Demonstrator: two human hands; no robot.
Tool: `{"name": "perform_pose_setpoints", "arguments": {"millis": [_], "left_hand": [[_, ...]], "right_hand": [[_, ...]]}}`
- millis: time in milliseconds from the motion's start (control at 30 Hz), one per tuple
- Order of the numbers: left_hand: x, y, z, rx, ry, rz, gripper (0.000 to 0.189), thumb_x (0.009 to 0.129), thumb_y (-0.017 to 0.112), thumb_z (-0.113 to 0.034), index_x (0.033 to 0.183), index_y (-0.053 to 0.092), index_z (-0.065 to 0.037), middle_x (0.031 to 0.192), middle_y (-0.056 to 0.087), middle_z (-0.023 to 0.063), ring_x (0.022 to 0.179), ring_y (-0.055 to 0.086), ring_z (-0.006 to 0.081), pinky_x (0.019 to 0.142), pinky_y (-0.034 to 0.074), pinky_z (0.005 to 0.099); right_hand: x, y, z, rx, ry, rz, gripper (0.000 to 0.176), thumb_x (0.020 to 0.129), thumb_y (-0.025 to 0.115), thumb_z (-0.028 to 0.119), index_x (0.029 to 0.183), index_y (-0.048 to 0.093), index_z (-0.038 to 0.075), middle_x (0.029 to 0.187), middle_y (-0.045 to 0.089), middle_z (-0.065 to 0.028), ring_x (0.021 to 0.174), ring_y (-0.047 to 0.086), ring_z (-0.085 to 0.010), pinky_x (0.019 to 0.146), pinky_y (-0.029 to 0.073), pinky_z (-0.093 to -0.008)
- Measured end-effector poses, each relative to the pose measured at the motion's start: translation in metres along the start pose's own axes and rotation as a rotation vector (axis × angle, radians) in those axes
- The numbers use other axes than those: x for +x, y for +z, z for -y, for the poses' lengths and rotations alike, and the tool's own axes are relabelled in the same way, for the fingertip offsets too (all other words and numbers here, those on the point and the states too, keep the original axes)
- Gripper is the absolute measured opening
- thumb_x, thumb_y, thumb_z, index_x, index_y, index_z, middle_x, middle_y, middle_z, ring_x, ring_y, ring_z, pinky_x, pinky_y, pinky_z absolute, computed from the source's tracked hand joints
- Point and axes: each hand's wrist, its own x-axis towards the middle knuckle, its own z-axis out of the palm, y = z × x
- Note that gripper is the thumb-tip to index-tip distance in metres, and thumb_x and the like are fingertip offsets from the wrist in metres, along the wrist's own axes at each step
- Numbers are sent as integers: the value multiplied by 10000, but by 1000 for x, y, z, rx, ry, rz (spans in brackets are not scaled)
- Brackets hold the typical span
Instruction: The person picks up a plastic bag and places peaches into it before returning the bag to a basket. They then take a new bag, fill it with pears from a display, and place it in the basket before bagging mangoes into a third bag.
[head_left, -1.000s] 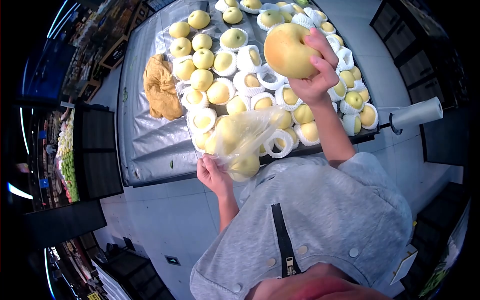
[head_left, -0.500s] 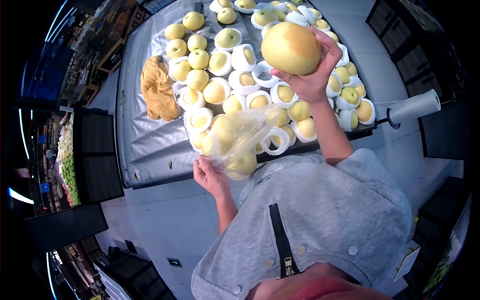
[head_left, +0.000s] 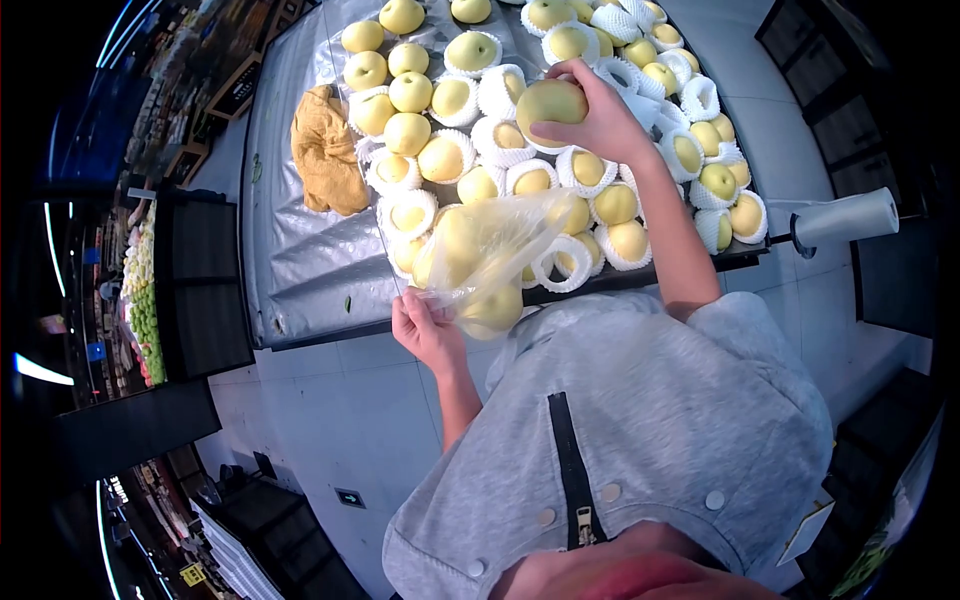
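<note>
My right hand (head_left: pixel 603 115) is wrapped round a round yellow pear (head_left: pixel 550 100), just over the display of pears. My left hand (head_left: pixel 430 328) pinches the edge of a clear plastic bag (head_left: pixel 525 240) near the stand's front edge. Inside the bag are yellow pears (head_left: pixel 492 308), seen through the film. Many more pears lie about, several in white foam nets (head_left: pixel 446 158) and some bare. An empty foam net (head_left: pixel 562 264) rests just right of the bag.
The stand (head_left: pixel 290 285) has a grey plastic cover. A crumpled mustard-yellow cloth (head_left: pixel 328 150) lies on its left part. A roll of plastic bags (head_left: pixel 848 218) sticks out from the right corner. Dark cabinets (head_left: pixel 815 75) and shelves stand around.
My right hand has lowered the pear away from the camera toward the display and turned it. My left hand still pinches the bag. The whole view has shifted slightly.
</note>
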Motion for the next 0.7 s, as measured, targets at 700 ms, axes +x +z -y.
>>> {"name": "perform_pose_setpoints", "arguments": {"millis": [700], "left_hand": [[4,14,5,95,24,-31,343,1026,459,-184,704,371,-107,641,373,-50,540,290,15,451,228,190]], "right_hand": [[34,39,-138,-376,-133,-273,179,759,682,142,884,579,64,992,588,-111,958,578,-325,859,473,-410]]}}
